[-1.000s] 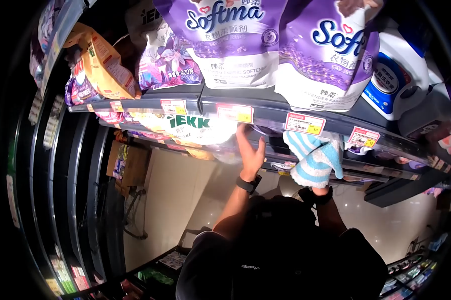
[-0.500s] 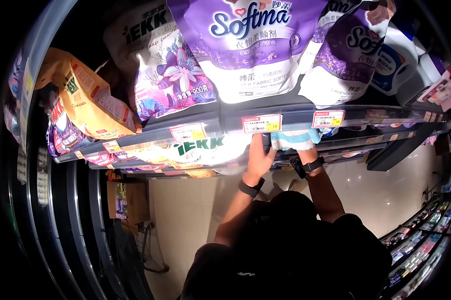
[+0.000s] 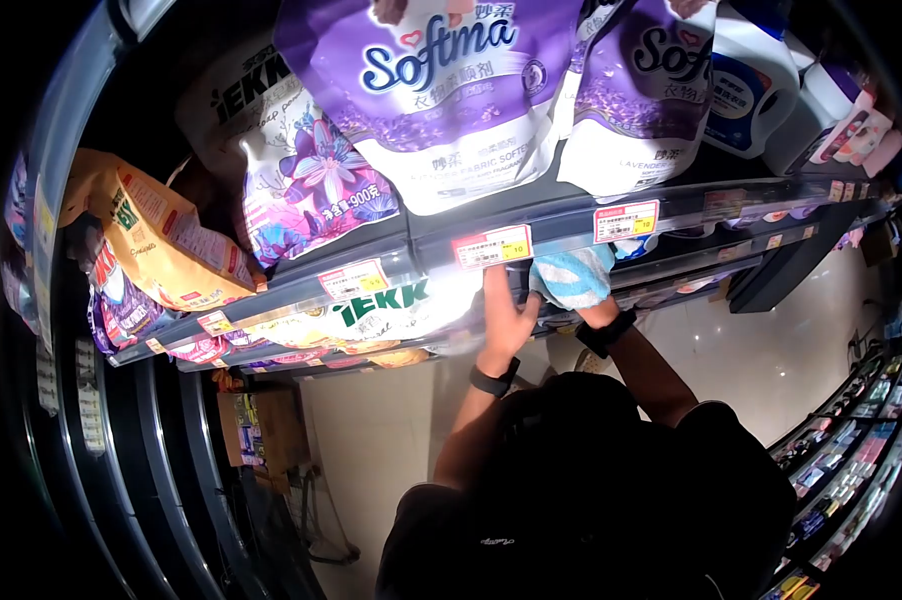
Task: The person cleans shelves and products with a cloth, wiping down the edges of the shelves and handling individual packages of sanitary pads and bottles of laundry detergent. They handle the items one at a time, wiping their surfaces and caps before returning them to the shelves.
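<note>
At the bottom of the view, the person's dark clothing (image 3: 571, 500) is filling the space between two bare forearms, each wearing a black wristband (image 3: 496, 380) at the wrist. The left hand (image 3: 508, 325) is pointing upward, its thumb standing well apart from the fingers; the fingertips are hiding behind the shelf rim, so I cannot tell whether they are holding anything. Just beside it, a blue-and-white cloth (image 3: 575, 276) is covering the fingers of the right hand (image 3: 599, 313), and I cannot tell how firmly they are gripping. The cloth is lying just under the upper shelf's rim (image 3: 561, 231), between a left price tag (image 3: 492, 246) and a right price tag (image 3: 626, 222).

On that shelf, a large purple-and-white Softma pouch (image 3: 441, 110) is standing above the hands, with a smaller-looking purple pouch (image 3: 636, 110) to its right and a flower-printed iEKK bag (image 3: 316, 185) to its left. An orange bag (image 3: 171, 245) is leaning farther left. Below, a white iEKK pack (image 3: 381, 312) is showing under the rim.

Beyond, the pale floor (image 3: 381, 430) is reflecting light, and a cardboard box (image 3: 283, 425) is sitting near dark shelving at left.
</note>
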{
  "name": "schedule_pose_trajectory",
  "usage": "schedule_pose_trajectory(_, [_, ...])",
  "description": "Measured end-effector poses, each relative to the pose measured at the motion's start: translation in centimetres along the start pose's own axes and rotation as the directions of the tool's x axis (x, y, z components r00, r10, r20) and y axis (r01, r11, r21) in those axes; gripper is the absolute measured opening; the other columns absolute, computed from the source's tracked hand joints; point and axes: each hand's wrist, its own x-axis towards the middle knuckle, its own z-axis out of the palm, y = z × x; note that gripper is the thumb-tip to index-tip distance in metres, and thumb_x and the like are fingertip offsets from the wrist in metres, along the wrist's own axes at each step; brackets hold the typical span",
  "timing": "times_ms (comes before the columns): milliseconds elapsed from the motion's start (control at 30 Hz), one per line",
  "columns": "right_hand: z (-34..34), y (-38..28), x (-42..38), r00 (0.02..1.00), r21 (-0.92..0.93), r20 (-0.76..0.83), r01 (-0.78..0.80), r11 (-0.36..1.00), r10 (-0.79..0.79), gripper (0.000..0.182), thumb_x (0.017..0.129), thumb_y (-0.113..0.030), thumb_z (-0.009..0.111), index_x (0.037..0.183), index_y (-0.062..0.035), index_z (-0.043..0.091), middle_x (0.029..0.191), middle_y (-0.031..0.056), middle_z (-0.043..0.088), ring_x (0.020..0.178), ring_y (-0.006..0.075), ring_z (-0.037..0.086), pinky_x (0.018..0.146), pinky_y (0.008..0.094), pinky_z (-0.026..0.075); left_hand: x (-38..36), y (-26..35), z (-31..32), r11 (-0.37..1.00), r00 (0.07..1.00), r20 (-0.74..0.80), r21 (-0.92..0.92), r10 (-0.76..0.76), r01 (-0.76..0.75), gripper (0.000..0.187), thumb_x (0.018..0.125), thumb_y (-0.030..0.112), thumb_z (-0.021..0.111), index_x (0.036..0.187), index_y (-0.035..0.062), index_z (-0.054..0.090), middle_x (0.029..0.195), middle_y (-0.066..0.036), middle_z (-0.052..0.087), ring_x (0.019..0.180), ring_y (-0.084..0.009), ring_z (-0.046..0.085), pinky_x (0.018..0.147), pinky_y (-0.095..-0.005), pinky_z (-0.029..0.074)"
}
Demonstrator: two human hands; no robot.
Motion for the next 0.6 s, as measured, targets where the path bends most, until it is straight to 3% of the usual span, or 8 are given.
schedule_pose_trajectory(33, [0.0,0.3,-0.8,0.991,0.462,0.065,-0.137,0.876,0.120,0.038,0.100,-0.023,0.047,0.132,-0.0019,0.047,0.128,0.0114,0.055,0.116,0.0236,0.054,0.099,0.0362,0.045,-0.1,0.1,0.1,1.000,1.000,0.006,0.004,-0.004,0.004,0.067,0.069,-0.001,0.060,0.133,-0.0044,0.039,0.124,-0.026,0.047,0.118,-0.0436,0.043,0.101,-0.0455,0.036])
schedule_pose_trajectory(67, [0.1,0.6,-1.6,0.963,0.809,0.129,-0.241,0.536,0.239,0.041,0.101,-0.024,0.046,0.135,-0.0015,0.044,0.131,0.0115,0.053,0.119,0.0226,0.053,0.101,0.0360,0.044,-0.3,0.2,0.3,1.000,1.000,0.003,0.000,0.000,0.000,0.072,0.069,-0.001,0.062,0.136,-0.0034,0.035,0.128,-0.025,0.043,0.120,-0.0420,0.042,0.101,-0.0451,0.037])
schedule_pose_trajectory(100, [-0.1,1.2,-2.0,0.942,0.927,0.178,-0.257,0.272,0.286,0.042,0.101,-0.024,0.046,0.136,-0.0014,0.043,0.131,0.0115,0.053,0.119,0.0225,0.053,0.102,0.0360,0.044,-0.6,0.3,0.4,1.000,1.000,0.001,-0.004,0.004,-0.004,0.077,0.069,-0.002,0.063,0.140,-0.0024,0.032,0.132,-0.024,0.040,0.122,-0.0405,0.041,0.101,-0.0446,0.037])
schedule_pose_trajectory(300, [-1.9,3.3,-0.8,0.975,0.877,-0.015,-0.093,0.471,0.220,0.043,0.102,-0.025,0.045,0.137,-0.0014,0.041,0.133,0.0118,0.051,0.120,0.0223,0.052,0.103,0.0363,0.043,-2.1,-0.6,1.3,0.998,0.998,0.058,-0.053,-0.017,0.020,0.093,0.071,-0.004,0.066,0.150,0.0011,0.017,0.152,-0.022,0.020,0.139,-0.0346,0.027,0.109,-0.0410,0.032])
schedule_pose_trajectory(400, [-1.6,4.0,-1.0,0.980,0.916,-0.033,-0.048,0.398,0.195,0.043,0.102,-0.025,0.044,0.138,-0.0013,0.040,0.134,0.0119,0.051,0.121,0.0221,0.051,0.104,0.0364,0.042,-1.7,1.8,1.0,0.995,0.993,0.082,-0.055,-0.081,0.085,0.093,0.071,-0.006,0.066,0.150,0.0022,0.016,0.153,-0.020,0.019,0.139,-0.0324,0.027,0.112,-0.0410,0.029])
schedule_pose_trajectory(433, [-1.3,4.2,-1.2,0.983,0.932,-0.034,-0.035,0.360,0.183,0.044,0.102,-0.026,0.044,0.138,-0.0013,0.040,0.134,0.0120,0.050,0.121,0.0221,0.051,0.104,0.0365,0.042,-1.6,1.4,1.0,0.999,0.998,0.063,0.021,-0.026,0.025,0.091,0.071,-0.008,0.064,0.149,0.0017,0.018,0.153,-0.020,0.020,0.139,-0.0322,0.029,0.112,-0.0412,0.030])
schedule_pose_trajectory(467, [-0.8,4.3,-1.6,0.985,0.951,-0.034,-0.020,0.307,0.168,0.044,0.102,-0.026,0.044,0.138,-0.0013,0.039,0.134,0.0120,0.050,0.121,0.0220,0.051,0.104,0.0365,0.042,-1.8,1.5,1.4,0.987,0.997,0.049,-0.146,-0.053,0.060,0.089,0.072,-0.010,0.061,0.150,0.0019,0.017,0.153,-0.020,0.020,0.137,-0.0324,0.032,0.109,-0.0410,0.035])
schedule_pose_trajectory(600, [1.0,5.2,-2.9,0.996,0.971,-0.030,0.009,0.240,0.083,0.045,0.102,-0.026,0.043,0.139,-0.0013,0.038,0.136,0.0122,0.049,0.122,0.0219,0.050,0.105,0.0367,0.041,-3.6,-1.3,1.2,0.978,0.991,0.062,-0.166,-0.121,0.129,0.083,0.077,-0.001,0.064,0.149,0.0002,0.021,0.149,-0.022,0.029,0.131,-0.0325,0.039,0.100,-0.0373,0.042])
